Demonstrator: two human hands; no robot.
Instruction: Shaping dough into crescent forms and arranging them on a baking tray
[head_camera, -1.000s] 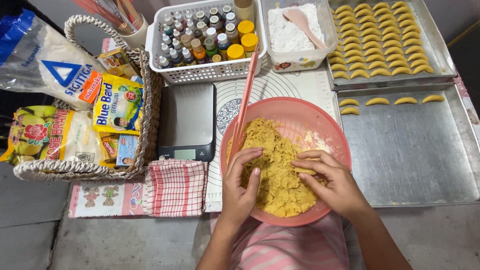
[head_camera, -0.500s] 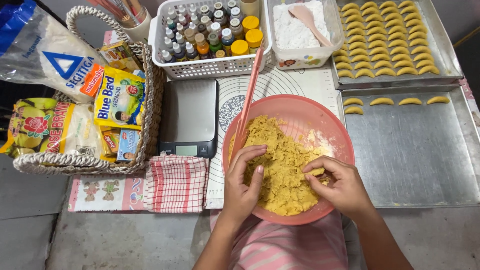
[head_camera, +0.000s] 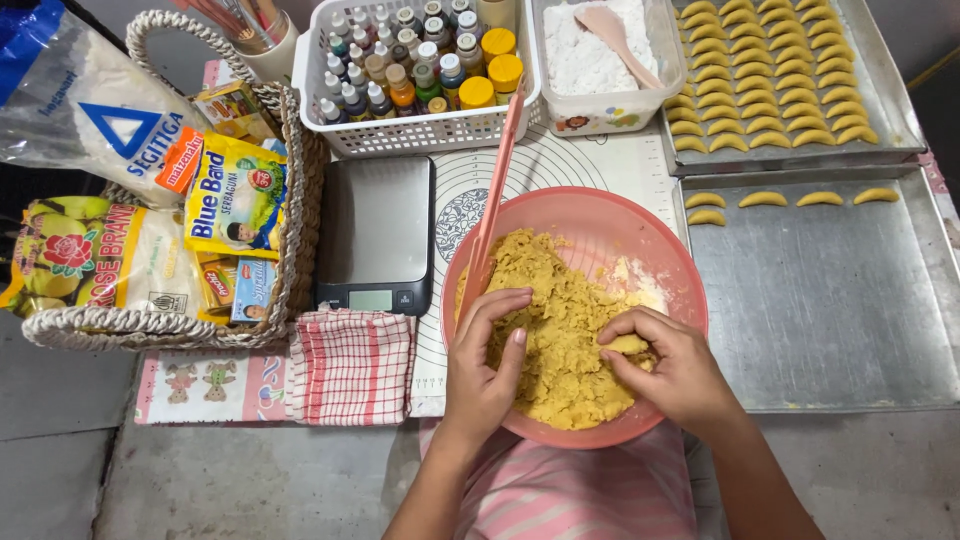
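Observation:
A salmon-pink bowl holds a mound of yellow dough. My left hand rests flat on the dough's left side, fingers spread against it. My right hand pinches a small lump of dough at the mound's right edge. A pink spatula leans on the bowl's left rim, its blade in the dough.
Two metal trays sit to the right: the far one packed with crescent cookies, the near one with a few. Behind the bowl stand a flour tub and a basket of small bottles. A scale, checked cloth and wicker basket lie left.
My right hand has closed around a small lump of dough and drawn it off the right edge of the mound. The left hand has stayed pressed on the dough.

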